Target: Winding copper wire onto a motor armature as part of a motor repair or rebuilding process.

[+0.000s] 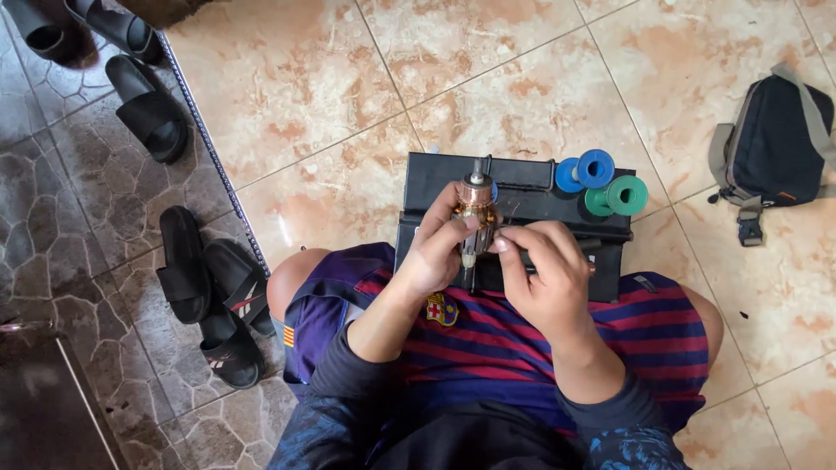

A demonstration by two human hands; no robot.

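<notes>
Copper-wound motor armature (476, 209), steel shaft upright, in both hands' grip: left (435, 252), right (547, 274).

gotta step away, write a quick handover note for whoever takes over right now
Left hand: grips the copper-wound motor armature, held upright, shaft up.
Right hand: fingertips pinch at the armature's lower end; whether it holds wire or a small tool is too small to tell.
Under the hands: a black case on the tiled floor. Blue spool and green spool lie on its far right corner.
Done: the armature already carries copper winding.
Left: cannot tell how much; the work point is hidden by the fingers.
</notes>
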